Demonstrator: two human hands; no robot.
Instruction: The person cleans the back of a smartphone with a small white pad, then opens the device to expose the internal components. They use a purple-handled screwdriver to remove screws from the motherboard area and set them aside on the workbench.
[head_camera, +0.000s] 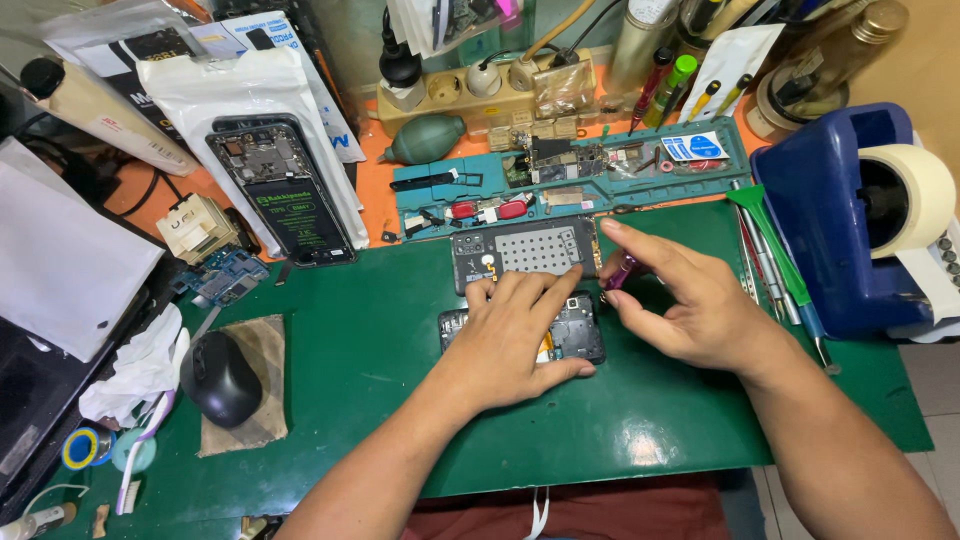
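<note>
pressing down on an opened phone (578, 335), the left hand (520, 335) lies flat with fingers spread over its exposed back, pinning it to the green cutting mat (350, 350); it clasps nothing. just to the right of the phone, the right hand (690, 305) pinches a slim purple-handled screwdriver (618, 272) between thumb and fingers, index finger stretched out, tip angled toward the phone's upper right corner. just beyond the phone lies a grey perforated plate (525, 250), touching the left fingertips. further beyond the phone sits a teal parts tray (560, 175) strewn with small components. well to the left of the phone rests a black computer mouse (220, 378) on a brown pad. far to the right of the phone stands a blue tape dispenser (840, 220).
</note>
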